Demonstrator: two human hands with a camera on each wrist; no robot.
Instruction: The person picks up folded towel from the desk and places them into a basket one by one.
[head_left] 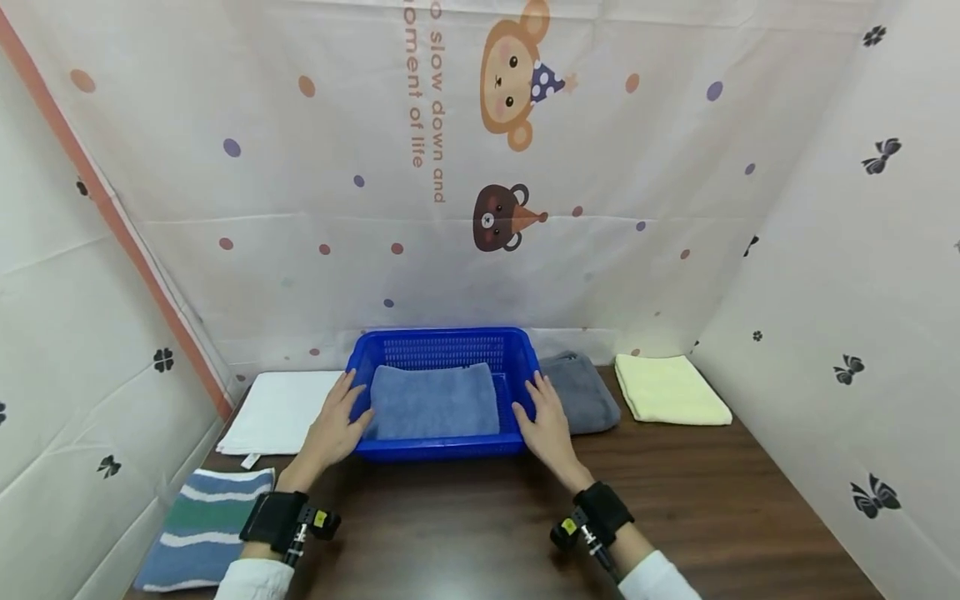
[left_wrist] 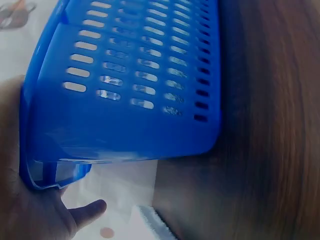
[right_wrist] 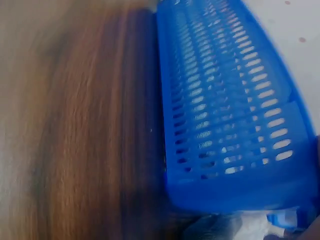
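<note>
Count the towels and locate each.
5: blue towel in the basket; white towel left of it; striped towel, front left; grey towel right of the basket; yellow towel far right. Others may be hidden.

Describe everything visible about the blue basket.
The blue basket is rectangular and open-topped, and looks like glossy moulded plastic. It has a rim, rows of slots through its long walls, and a handle opening at the left end. It is upright, with a blue towel inside. The left hand grips its left end, the right hand its right. Whether its base rests fully on the wood-grain table is unclear.
</note>
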